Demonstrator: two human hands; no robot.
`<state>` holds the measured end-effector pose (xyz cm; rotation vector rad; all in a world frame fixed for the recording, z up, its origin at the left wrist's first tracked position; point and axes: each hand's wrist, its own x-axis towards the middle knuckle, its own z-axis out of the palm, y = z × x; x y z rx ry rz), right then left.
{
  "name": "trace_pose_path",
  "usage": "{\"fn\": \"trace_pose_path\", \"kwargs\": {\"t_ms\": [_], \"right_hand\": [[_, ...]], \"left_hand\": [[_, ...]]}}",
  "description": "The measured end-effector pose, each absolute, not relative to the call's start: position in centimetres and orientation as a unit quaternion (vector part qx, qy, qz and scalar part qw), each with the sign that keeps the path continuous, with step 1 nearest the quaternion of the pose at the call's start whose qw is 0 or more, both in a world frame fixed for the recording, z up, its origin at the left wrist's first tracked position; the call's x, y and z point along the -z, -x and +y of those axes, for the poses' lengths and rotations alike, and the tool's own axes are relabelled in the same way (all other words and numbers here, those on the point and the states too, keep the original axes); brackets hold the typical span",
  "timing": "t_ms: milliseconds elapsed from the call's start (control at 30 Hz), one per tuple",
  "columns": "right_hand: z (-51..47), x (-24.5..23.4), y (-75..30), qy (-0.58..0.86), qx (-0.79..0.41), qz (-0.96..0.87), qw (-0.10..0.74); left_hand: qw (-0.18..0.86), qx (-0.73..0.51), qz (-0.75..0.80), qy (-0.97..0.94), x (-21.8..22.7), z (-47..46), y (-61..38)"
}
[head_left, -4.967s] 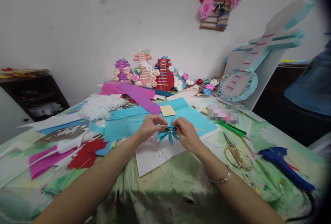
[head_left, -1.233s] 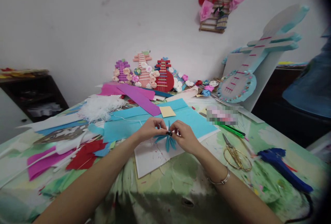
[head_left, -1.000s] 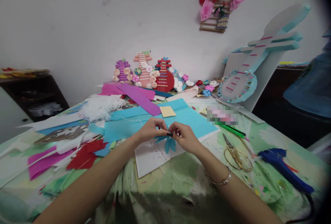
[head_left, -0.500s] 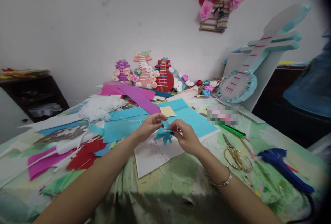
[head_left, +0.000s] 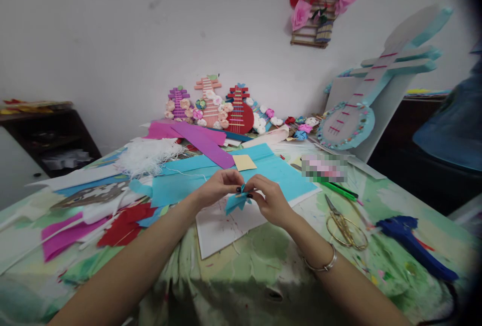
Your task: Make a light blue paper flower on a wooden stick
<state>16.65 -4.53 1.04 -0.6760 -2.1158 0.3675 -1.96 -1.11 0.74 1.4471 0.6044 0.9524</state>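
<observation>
Both my hands meet over the middle of the table. My left hand (head_left: 216, 189) and my right hand (head_left: 269, 198) pinch a small blue paper flower (head_left: 236, 201) between their fingertips, with its cut petals hanging down to the left. The flower is held just above a white sheet of paper (head_left: 222, 225) and in front of large blue paper sheets (head_left: 278, 171). A silver bracelet (head_left: 320, 261) circles my right wrist.
Gold scissors (head_left: 344, 225), a green pen (head_left: 337, 189) and a blue glue gun (head_left: 412, 245) lie to the right. Magenta (head_left: 205, 142), red (head_left: 122, 225) and white paper scraps lie to the left. Paper lute models (head_left: 237, 110) and a big foam lute (head_left: 361, 110) stand at the back.
The flower's petals, spread out five seconds ago, are gathered and turned down to the left. My hands have stayed together at the same spot, working the paper.
</observation>
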Motion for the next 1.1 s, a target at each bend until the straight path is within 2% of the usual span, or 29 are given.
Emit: {"fn": "trace_pose_path", "kwargs": {"t_ms": [1100], "right_hand": [[-4.5, -0.9, -16.6, 0.249, -0.074, -0.857, 0.444]], "left_hand": [[0.612, -0.445, 0.29, -0.586, -1.2, -2.0, 0.5]]}}
